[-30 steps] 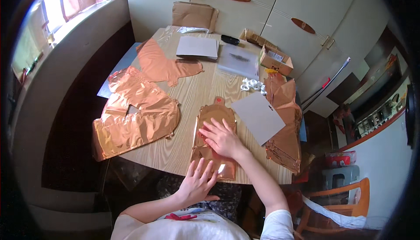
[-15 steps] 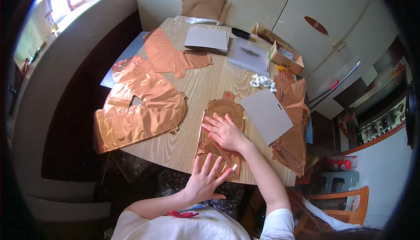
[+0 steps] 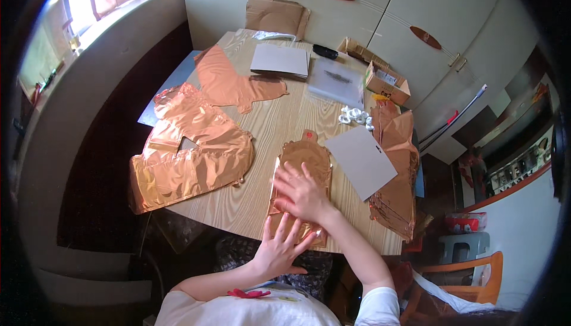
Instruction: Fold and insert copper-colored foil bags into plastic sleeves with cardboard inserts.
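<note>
A folded rose-gold foil balloon [image 3: 306,153] lies lengthwise near the table's front edge, its small tab pointing away from me. My right hand [image 3: 302,195] is spread over its middle, slightly blurred, with palm down. Closer to me, my left hand [image 3: 279,247] has its fingers stretched out, the tips at the balloon's near left edge. Neither hand grips anything. To the left lie a large flattened foil balloon [image 3: 208,153] with a triangular opening and another flat foil balloon [image 3: 226,82] behind it.
Right of the folded balloon lies a grey-white card [image 3: 361,162], beside more crumpled foil balloons [image 3: 395,171]. White ribbon rolls [image 3: 355,116], a clear plastic bag [image 3: 336,79], a stack of cards [image 3: 279,59] and a small cardboard box [image 3: 388,83] sit farther back. An orange chair [image 3: 491,278] stands right.
My right hand has slid down the folded balloon toward me, closer to the left hand. The left hand has barely moved. The view has tilted slightly.
</note>
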Action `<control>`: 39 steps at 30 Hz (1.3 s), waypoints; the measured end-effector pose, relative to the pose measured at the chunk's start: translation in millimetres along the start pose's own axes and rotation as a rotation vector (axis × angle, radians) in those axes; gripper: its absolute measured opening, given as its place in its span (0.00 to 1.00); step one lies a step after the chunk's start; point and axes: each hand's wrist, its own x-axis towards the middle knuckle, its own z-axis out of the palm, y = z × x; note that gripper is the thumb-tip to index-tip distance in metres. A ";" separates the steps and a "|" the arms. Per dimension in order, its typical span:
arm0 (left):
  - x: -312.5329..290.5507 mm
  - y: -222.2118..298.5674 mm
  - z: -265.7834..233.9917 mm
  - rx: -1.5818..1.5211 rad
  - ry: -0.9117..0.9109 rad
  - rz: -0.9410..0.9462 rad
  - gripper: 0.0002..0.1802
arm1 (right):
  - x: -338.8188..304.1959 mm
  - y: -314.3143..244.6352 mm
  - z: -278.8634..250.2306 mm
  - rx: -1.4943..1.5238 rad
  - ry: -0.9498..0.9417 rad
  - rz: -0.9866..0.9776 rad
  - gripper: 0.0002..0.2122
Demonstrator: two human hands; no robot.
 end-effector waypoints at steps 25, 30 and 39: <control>1.1 -1.4 -1.9 0.003 -0.004 0.016 0.59 | 44.1 13.8 14.1 0.063 -0.277 0.378 0.56; 0.7 -1.0 -3.7 -0.002 -0.004 0.014 0.61 | 65.5 34.3 11.7 -0.008 -0.268 0.472 0.57; 0.0 -0.6 -8.5 0.003 0.002 0.004 0.60 | 94.7 71.6 19.6 -0.068 -0.130 0.551 0.52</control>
